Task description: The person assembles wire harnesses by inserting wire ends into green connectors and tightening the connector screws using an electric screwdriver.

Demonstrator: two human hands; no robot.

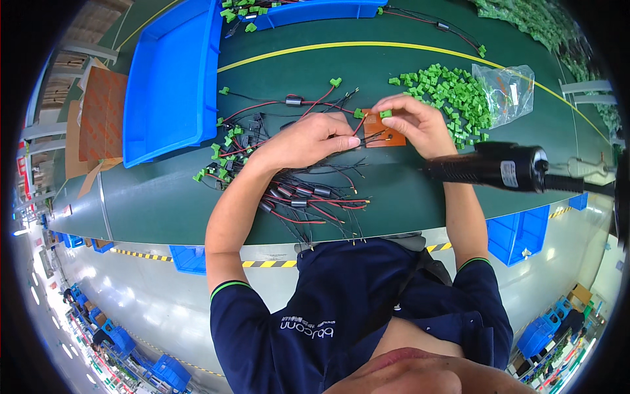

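My left hand [312, 140] is closed, thumb and fingers pinching a cable of thin red and black wires [362, 125] near its end. My right hand [423, 125] grips a small green connector [386, 114] between thumb and fingertips, just right of that wire end. Beneath the fingertips lies a flat orange plate [388, 139], partly hidden by the hand and the wires. Another green connector [358, 113] sits by the plate's upper left corner. Around my left forearm spread wire harnesses [298, 202] with black cylindrical parts, and several green connectors [226, 157] on wires.
A heap of loose green connectors [453, 95] lies right of my right hand, beside a clear plastic bag [515, 98]. A black cylindrical device [489, 167] crosses over my right forearm. A large blue tray [167, 85] stands left, next to a cardboard box [102, 118].
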